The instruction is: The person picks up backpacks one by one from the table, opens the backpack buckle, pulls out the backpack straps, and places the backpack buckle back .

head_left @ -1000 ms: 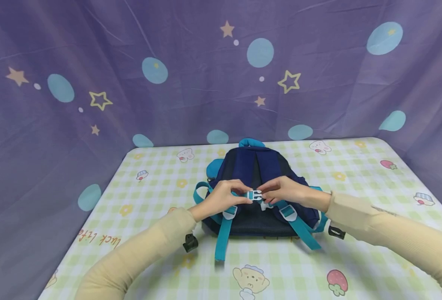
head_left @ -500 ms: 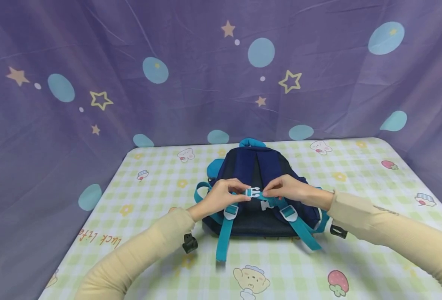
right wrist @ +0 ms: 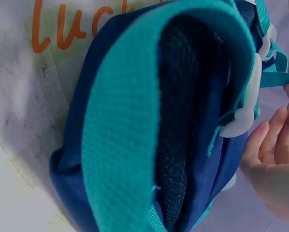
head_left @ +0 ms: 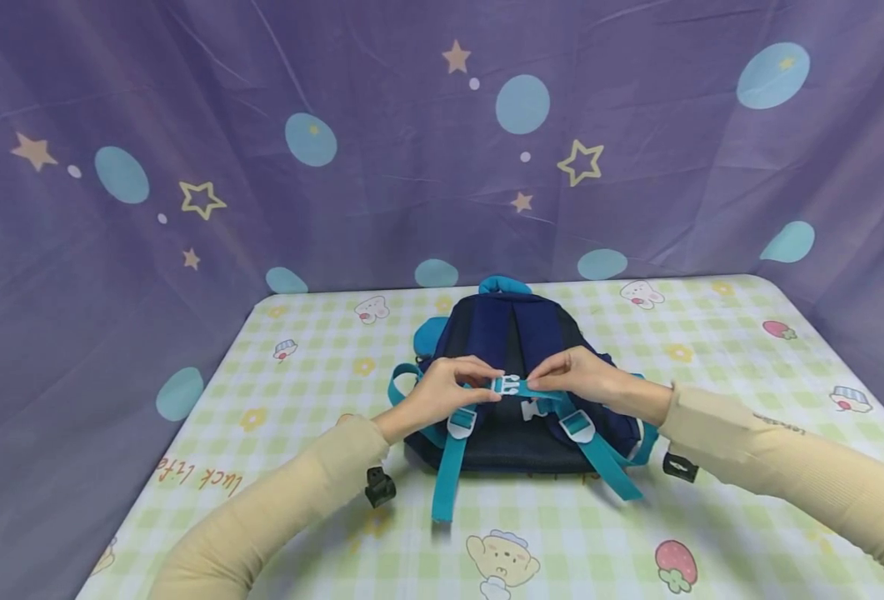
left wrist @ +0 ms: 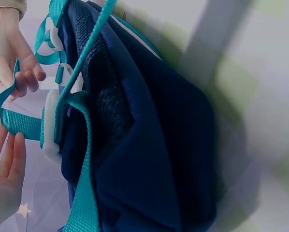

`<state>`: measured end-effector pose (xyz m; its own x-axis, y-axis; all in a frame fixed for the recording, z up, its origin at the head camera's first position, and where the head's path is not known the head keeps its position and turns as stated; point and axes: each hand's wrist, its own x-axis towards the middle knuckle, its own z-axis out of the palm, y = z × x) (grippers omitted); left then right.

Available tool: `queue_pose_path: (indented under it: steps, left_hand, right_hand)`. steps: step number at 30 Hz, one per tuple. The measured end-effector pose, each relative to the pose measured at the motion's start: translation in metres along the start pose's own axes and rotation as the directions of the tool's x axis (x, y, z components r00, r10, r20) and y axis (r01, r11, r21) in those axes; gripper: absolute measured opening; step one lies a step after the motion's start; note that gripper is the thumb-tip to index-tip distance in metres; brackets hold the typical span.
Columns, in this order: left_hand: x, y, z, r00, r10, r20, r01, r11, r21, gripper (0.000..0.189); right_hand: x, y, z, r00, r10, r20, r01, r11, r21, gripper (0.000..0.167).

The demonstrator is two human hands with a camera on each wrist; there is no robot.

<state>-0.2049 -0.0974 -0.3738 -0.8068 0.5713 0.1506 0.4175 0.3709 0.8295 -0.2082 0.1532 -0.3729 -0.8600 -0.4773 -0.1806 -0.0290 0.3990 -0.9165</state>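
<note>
White buckle (head_left: 511, 384), partly covered by the left fingers (head_left: 481, 370).

From the head: looking forward and down across the tabletop (head_left: 591, 550), far enough back to get both far corners plus the curtain (head_left: 382, 217). From the wrists: way closer, tipped sideways, facing inward past the backpack (head_left: 512, 437), from the left-edge side in one, right-edge side in the other. Overlapping there on left hand (head_left: 449, 392), right hand (head_left: 580, 375), teal straps (left wrist: 21, 124).
</note>
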Motion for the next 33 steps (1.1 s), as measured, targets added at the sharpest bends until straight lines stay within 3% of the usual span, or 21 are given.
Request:
queue_pose_path:
  steps: [11, 20, 33]
  left_hand:
    - [-0.0011, 0.0007, 0.0004, 0.999, 0.037, 0.030, -0.036, 0.999, -0.024, 0.030]
    - [-0.0020, 0.0023, 0.0023, 0.997, 0.076, 0.012, -0.076, 0.997, 0.010, 0.028]
    - [-0.0021, -0.0014, 0.0024, 0.998, 0.044, 0.037, -0.044, 0.999, 0.003, 0.027]
  right_hand:
    - [0.0025, 0.0001, 0.0049, 0.999, 0.043, -0.011, -0.042, 0.998, 0.041, 0.026]
    - [0.0014, 0.0005, 0.0076, 0.999, 0.039, 0.025, -0.040, 0.997, 0.064, 0.024]
    - [0.0023, 0.0030, 0.0099, 0.998, 0.033, 0.053, -0.039, 0.993, 0.114, 0.023]
